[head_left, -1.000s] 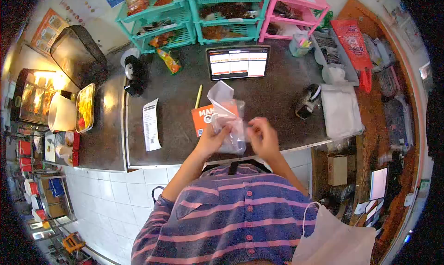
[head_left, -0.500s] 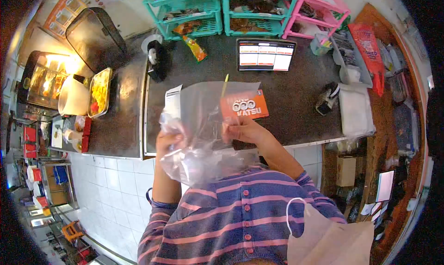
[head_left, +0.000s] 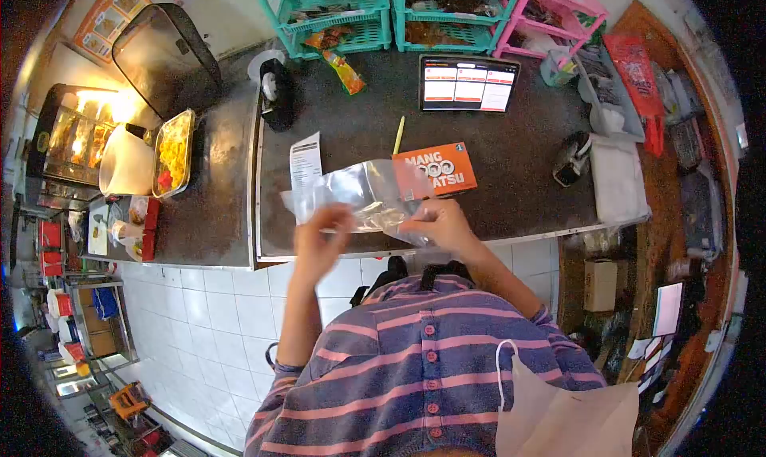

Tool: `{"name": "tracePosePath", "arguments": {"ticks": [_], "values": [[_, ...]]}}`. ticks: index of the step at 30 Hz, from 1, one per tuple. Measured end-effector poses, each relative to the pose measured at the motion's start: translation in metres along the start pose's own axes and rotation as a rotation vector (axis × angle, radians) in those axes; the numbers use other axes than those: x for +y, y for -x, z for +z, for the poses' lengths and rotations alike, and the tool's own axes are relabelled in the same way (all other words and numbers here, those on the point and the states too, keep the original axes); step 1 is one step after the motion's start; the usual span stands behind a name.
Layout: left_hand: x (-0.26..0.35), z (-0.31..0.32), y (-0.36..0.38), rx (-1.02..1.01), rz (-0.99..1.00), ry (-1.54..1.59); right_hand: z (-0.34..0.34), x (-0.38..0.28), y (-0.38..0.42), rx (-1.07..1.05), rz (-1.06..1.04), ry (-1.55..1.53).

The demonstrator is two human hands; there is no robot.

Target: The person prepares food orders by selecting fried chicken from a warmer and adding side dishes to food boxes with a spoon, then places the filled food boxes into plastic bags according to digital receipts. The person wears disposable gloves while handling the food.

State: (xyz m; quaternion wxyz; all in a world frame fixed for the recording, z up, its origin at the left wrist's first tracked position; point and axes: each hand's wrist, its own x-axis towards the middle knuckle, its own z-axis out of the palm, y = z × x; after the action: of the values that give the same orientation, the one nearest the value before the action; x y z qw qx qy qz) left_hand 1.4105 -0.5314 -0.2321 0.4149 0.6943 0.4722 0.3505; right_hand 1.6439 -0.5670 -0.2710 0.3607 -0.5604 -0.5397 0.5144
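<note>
A clear plastic bag [head_left: 359, 187] spreads over the front part of the dark counter and partly covers an orange box [head_left: 447, 166] with white lettering. My right hand [head_left: 443, 224] pinches the bag's near edge between thumb and fingers, just below the box. At the bag's left side is my left hand [head_left: 323, 233], its fingers curled and smeared by motion, so whether they grip the film cannot be made out. A printed paper slip [head_left: 305, 166] lies left of the bag, partly beneath it. Behind the box rests a yellow pen-like stick [head_left: 399, 135].
A tablet [head_left: 467, 83] stands at the back of the counter [head_left: 351, 118], before green racks [head_left: 343, 34] and a pink rack [head_left: 550, 26]. A black device [head_left: 571, 160] and a white stack [head_left: 618, 182] sit right. A tray of yellow food [head_left: 173, 154] is left.
The bag has gone from upright before my chest to lower and flatter over the counter. My left hand has shifted right, and my right hand slightly right. More of the paper slip shows.
</note>
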Motion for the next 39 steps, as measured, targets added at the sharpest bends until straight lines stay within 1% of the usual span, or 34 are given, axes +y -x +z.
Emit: {"name": "tracePosePath", "arguments": {"ticks": [1,2,3,5,8,11,14,17,20,24,27,30,33,34,37,38,39], "values": [[-0.012,0.021,0.008,-0.16,-0.073,0.194,0.007,0.004,0.001,0.019,0.021,0.096],[0.001,0.033,0.01,-0.243,-0.161,0.152,0.013,0.011,0.001,-0.028,0.011,-0.097],[0.0,0.045,0.012,-0.242,-0.201,0.167,0.016,0.017,0.0,-0.015,-0.074,-0.135],[0.001,0.06,0.017,-0.146,-0.212,0.299,0.021,0.023,0.0,0.015,-0.245,-0.212],[-0.016,0.065,0.019,-0.152,-0.17,0.244,0.008,0.025,0.008,0.015,0.109,0.024],[-0.013,0.06,0.015,-0.178,-0.148,0.257,0.012,0.016,0.009,0.075,-0.139,-0.061],[-0.013,0.059,0.013,-0.157,-0.145,0.245,0.007,0.006,0.012,-0.067,0.036,-0.193],[-0.015,0.062,0.015,-0.155,-0.117,0.217,0.01,0.006,0.012,0.157,-0.057,0.113],[-0.016,0.068,0.016,-0.127,-0.077,0.186,0.016,0.014,0.008,0.068,-0.059,-0.228],[-0.013,0.069,0.017,-0.082,-0.066,0.179,0.006,0.014,0.01,0.083,-0.058,0.046],[-0.012,0.066,0.016,-0.134,-0.052,0.191,0.006,0.014,0.009,0.229,0.095,0.094],[-0.013,0.068,0.018,-0.204,-0.2,0.326,0.014,0.025,0.002,0.106,-0.223,-0.262],[-0.003,0.065,0.015,-0.231,-0.25,0.302,-0.006,0.005,0.014,-0.034,0.0,-0.08],[-0.004,0.066,0.014,-0.226,-0.223,0.302,-0.007,-0.01,0.018,0.024,0.089,-0.06],[0.003,0.065,0.011,-0.308,-0.29,0.353,-0.005,-0.011,0.018,0.339,0.064,0.187],[0.003,0.068,0.01,-0.325,-0.247,0.315,-0.002,0.001,0.013,0.313,0.066,0.041],[0.003,0.071,0.01,-0.338,-0.205,0.276,-0.003,0.005,0.014,0.183,-0.021,-0.053]]}}
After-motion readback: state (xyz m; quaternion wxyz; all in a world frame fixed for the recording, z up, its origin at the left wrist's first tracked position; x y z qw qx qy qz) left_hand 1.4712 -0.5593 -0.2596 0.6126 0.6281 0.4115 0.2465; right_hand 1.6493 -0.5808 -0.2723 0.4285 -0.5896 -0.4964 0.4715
